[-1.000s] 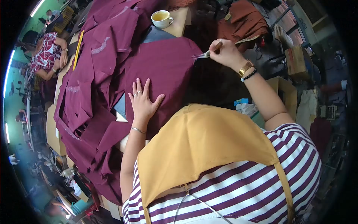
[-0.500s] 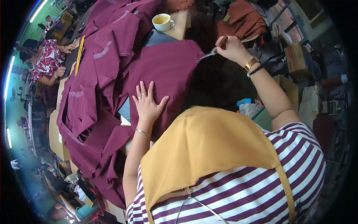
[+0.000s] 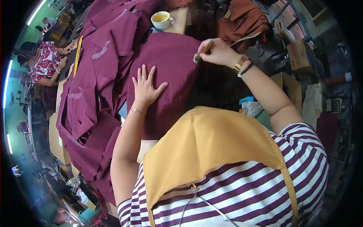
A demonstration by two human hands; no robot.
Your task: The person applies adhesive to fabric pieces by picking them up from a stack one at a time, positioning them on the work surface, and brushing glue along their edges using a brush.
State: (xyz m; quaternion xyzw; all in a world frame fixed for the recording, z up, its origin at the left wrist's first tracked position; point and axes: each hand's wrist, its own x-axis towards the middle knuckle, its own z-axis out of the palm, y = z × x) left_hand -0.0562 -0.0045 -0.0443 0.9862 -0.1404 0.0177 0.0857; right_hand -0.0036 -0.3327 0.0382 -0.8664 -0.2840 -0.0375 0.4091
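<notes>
My left hand [image 3: 146, 87] lies flat with spread fingers on a maroon fabric piece [image 3: 172, 62]. My right hand [image 3: 219, 53] is closed around a small brush [image 3: 196, 58] with a brown handle, its pale tip pointing down at the piece's right edge. Whether the tip touches the cloth I cannot tell. Left of this piece lies a heap of maroon fabric pieces [image 3: 89, 94], several bearing whitish smears. Beyond them stands a white cup [image 3: 162, 21] with something yellowish inside.
A yellow strip [image 3: 78, 56] lies along the heap's far left side. Another person [image 3: 49, 62] sits at the table there. Rust-coloured fabric [image 3: 244, 20] is piled at the back right, with cardboard boxes [image 3: 300, 58] farther right.
My right hand has moved left with the brush, from the fabric's far right corner to along its edge. My left hand has shifted slightly up and left, and the piece lies flatter.
</notes>
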